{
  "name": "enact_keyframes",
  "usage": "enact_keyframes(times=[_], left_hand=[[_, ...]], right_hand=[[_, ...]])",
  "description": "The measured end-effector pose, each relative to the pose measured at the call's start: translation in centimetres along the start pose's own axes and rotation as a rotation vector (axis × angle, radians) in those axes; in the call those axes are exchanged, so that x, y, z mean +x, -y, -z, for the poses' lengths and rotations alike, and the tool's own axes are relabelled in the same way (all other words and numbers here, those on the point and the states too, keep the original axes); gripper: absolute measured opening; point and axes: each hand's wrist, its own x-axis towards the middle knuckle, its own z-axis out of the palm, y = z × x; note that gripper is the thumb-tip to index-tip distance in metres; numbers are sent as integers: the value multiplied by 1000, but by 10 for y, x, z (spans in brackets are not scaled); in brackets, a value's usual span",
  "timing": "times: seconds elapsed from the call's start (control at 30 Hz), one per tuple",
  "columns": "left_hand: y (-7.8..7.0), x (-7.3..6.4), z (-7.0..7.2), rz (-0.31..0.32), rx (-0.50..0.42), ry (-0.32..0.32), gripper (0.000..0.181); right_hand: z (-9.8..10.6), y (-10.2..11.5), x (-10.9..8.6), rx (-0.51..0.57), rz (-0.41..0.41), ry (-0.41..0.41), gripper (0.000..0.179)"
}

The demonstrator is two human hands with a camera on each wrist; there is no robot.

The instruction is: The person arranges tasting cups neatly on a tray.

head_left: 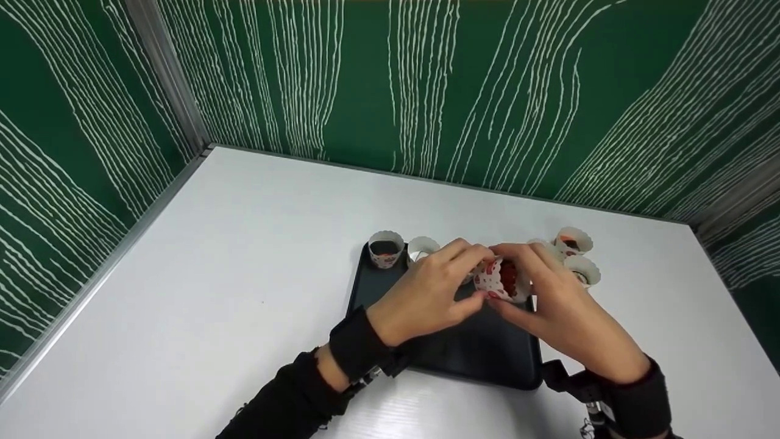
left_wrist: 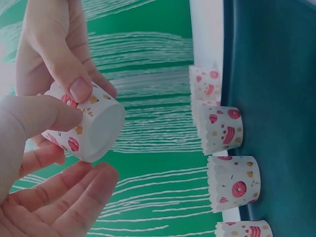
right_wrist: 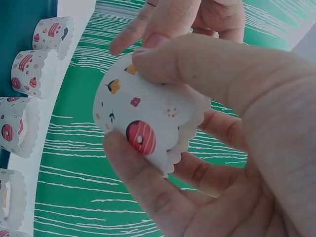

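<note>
A paper baking cup (head_left: 489, 281) with a pink doughnut print is held up by both hands over the dark tray (head_left: 475, 353). It is tipped on its side in the head view, and something red (head_left: 508, 277) shows inside. My left hand (head_left: 426, 292) pinches it from the left between thumb and fingers. From the other side my right hand (head_left: 557, 296) grips it, its thumb and index finger on the printed wall in the right wrist view. In the left wrist view the cup's plain white base (left_wrist: 106, 129) faces the camera.
Along the tray's far edge stand more printed cups, among them one at the far left corner (head_left: 385, 249) and a neighbour (head_left: 421, 247) partly behind my left hand. Several others, including one with orange and dark contents (head_left: 573, 241), are on the white table (head_left: 244, 262) behind my right hand.
</note>
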Motion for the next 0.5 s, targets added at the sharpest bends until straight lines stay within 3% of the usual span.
enact_keyframes(times=[0.3,0.5], left_hand=[[1,-1,1,4,1,-4,43],[0,1,3,7,-6,-10,44]], right_hand=[[5,-1,-2,-11,-16,37,87],[9,-3,-4,14,-29,36,90]])
